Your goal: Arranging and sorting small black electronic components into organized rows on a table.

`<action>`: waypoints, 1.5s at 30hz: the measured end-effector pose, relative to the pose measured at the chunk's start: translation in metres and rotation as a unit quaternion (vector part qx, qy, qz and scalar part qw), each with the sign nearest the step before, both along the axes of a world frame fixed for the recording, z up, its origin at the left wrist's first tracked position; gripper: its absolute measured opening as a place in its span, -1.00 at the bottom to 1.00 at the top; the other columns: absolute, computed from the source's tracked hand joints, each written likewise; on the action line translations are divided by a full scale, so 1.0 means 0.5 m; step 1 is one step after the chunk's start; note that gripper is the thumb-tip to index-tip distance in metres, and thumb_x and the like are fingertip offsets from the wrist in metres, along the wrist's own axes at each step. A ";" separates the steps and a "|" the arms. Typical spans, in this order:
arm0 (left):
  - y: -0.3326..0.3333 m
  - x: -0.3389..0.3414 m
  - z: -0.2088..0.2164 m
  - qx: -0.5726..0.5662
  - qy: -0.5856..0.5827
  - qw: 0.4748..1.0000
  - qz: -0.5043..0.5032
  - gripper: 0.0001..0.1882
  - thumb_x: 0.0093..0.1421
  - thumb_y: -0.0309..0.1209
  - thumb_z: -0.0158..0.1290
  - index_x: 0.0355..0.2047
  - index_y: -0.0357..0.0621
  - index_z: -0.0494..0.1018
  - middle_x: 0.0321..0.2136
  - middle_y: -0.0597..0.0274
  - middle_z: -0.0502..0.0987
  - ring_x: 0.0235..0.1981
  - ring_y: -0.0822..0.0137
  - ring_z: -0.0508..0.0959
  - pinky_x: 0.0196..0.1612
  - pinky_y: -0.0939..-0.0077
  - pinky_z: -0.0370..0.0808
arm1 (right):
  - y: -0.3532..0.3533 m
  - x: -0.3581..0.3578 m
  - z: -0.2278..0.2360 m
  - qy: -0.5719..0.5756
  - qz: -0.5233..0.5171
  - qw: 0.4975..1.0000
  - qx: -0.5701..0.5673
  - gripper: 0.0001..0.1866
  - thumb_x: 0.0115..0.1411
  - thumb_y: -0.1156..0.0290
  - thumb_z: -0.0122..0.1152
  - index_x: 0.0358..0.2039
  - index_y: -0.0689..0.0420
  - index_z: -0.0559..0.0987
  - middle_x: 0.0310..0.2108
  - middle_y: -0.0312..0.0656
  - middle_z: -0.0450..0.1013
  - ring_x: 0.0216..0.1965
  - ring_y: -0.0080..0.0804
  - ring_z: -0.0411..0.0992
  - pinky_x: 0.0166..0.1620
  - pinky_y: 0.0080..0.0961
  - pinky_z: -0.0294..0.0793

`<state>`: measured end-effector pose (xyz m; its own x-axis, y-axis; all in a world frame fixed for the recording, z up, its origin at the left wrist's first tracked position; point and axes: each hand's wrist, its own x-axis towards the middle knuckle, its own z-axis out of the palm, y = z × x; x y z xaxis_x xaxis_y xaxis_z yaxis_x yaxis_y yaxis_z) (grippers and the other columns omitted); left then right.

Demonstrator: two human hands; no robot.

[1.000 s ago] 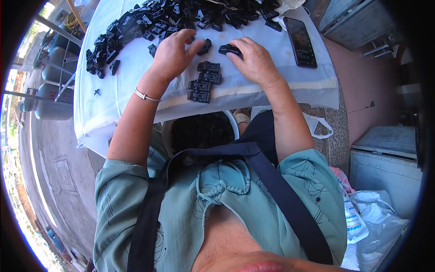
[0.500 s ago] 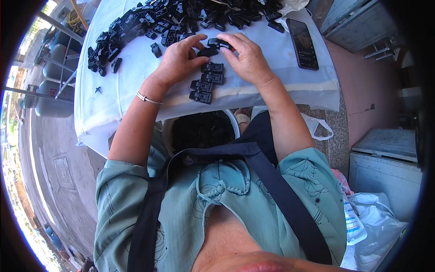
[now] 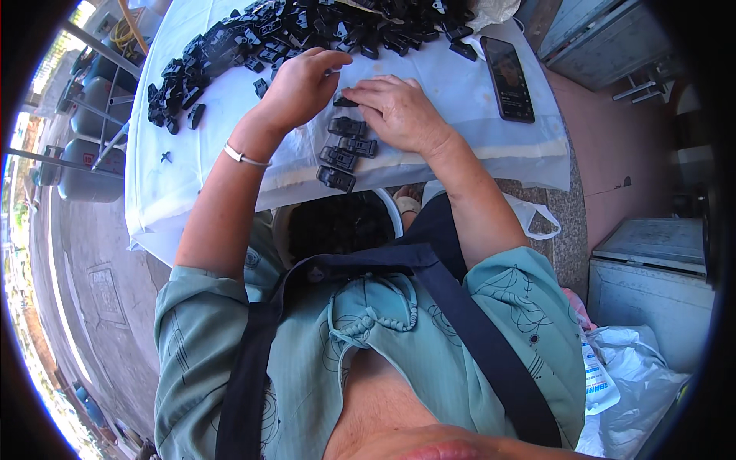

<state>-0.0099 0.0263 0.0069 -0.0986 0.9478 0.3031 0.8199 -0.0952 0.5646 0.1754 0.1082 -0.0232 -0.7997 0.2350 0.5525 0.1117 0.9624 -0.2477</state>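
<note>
My right hand [image 3: 402, 113] reaches over the white-covered table, its fingertips closed on the end of a small black plastic part [image 3: 344, 100]. Just above and left, my left hand [image 3: 308, 83] is raised with curved fingers and the thumb apart; nothing shows between them. Nearer to me lies a staggered stack of several similar black parts [image 3: 337, 158], with rounded, rimmed tops. A big heap of loose black parts [image 3: 268, 34] spreads along the far side. One single part [image 3: 261, 87] lies beside my left hand, partly hidden by it.
A dark phone [image 3: 508, 79] lies at the table's right. Below the near edge of the tablecloth [image 3: 207, 180], a white bucket [image 3: 399, 218] full of black pieces stands between my legs. White plastic bags [image 3: 640, 356] and a grey metal box [image 3: 648, 287] are at the right.
My hands have separated, the right moving down and the left slightly up. The part held between them is no longer visible there. The stacked parts sit nearer me and show smoother tops.
</note>
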 end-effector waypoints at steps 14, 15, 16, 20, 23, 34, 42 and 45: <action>0.047 0.035 -0.037 0.113 0.226 0.964 -0.083 -0.78 0.07 -0.36 0.10 -0.24 -0.07 0.52 -0.09 0.20 0.49 -0.17 0.12 0.51 -0.08 0.29 0.46 | 0.112 -0.042 -0.016 0.023 -0.150 0.987 -0.060 -0.64 0.08 0.41 0.18 -0.06 0.02 0.51 -0.11 -0.06 0.45 -0.08 -0.11 0.43 -0.03 -0.31 0.43; 0.023 0.033 -0.037 0.117 0.181 0.973 -0.078 -0.77 0.05 -0.42 0.12 -0.23 -0.07 0.52 -0.09 0.20 0.49 -0.15 0.12 0.49 -0.06 0.31 0.45 | 0.102 -0.040 -0.013 0.031 -0.115 0.990 -0.073 -0.64 0.08 0.43 0.19 -0.06 0.03 0.50 -0.14 -0.07 0.45 -0.18 -0.13 0.47 -0.09 -0.33 0.46; 0.004 0.028 -0.033 0.117 0.181 0.973 -0.076 -0.77 0.05 -0.42 0.12 -0.23 -0.07 0.52 -0.09 0.20 0.49 -0.15 0.12 0.49 -0.06 0.31 0.45 | 0.092 -0.037 -0.012 0.031 -0.113 0.990 -0.073 -0.64 0.08 0.43 0.19 -0.06 0.03 0.50 -0.14 -0.07 0.45 -0.18 -0.13 0.47 -0.09 -0.33 0.46; -0.061 -0.014 -0.020 0.129 0.187 0.972 0.065 -0.67 0.05 -0.48 0.16 -0.12 -0.07 0.49 -0.06 0.17 0.48 -0.09 0.10 0.48 -0.02 0.31 0.44 | 0.059 -0.026 -0.006 0.034 -0.092 0.988 -0.116 -0.66 0.05 0.42 0.20 -0.11 0.03 0.52 -0.19 -0.06 0.45 -0.17 -0.06 0.45 -0.10 -0.29 0.47; -0.075 -0.035 -0.033 0.087 0.177 0.974 0.111 -0.64 0.06 -0.44 0.17 -0.09 -0.06 0.48 -0.05 0.19 0.48 -0.05 0.12 0.46 0.00 0.33 0.43 | 0.065 -0.022 -0.015 0.060 -0.144 0.986 -0.057 -0.71 0.08 0.42 0.22 -0.14 0.10 0.55 -0.18 -0.09 0.45 -0.24 -0.14 0.47 -0.13 -0.35 0.47; -0.026 -0.015 -0.021 -0.010 0.229 0.960 0.164 -0.71 0.12 -0.38 0.06 -0.11 -0.02 0.49 -0.13 0.18 0.51 -0.07 0.14 0.47 0.01 0.31 0.40 | 0.060 0.037 0.022 -0.054 -0.055 0.973 -0.218 -0.77 0.12 0.43 0.16 -0.19 0.16 0.55 -0.41 -0.15 0.50 -0.38 -0.29 0.48 -0.25 -0.50 0.46; -0.036 -0.013 -0.030 -0.011 0.198 0.969 0.145 -0.76 0.12 -0.41 0.06 -0.17 -0.07 0.49 -0.24 0.15 0.55 -0.13 0.10 0.53 -0.07 0.25 0.45 | 0.021 0.032 0.029 -0.068 0.013 0.990 -0.124 -0.72 0.12 0.45 0.17 -0.13 0.16 0.54 -0.28 -0.13 0.44 -0.39 -0.27 0.44 -0.23 -0.43 0.46; -0.071 -0.018 -0.042 0.075 0.114 0.989 0.046 -0.62 0.04 -0.47 0.17 -0.09 -0.09 0.44 -0.30 0.20 0.59 -0.43 0.22 0.56 -0.31 0.41 0.50 | 0.016 0.026 0.041 -0.081 0.025 0.986 -0.147 -0.70 0.10 0.47 0.19 -0.11 0.16 0.53 -0.28 -0.14 0.44 -0.41 -0.33 0.43 -0.26 -0.46 0.46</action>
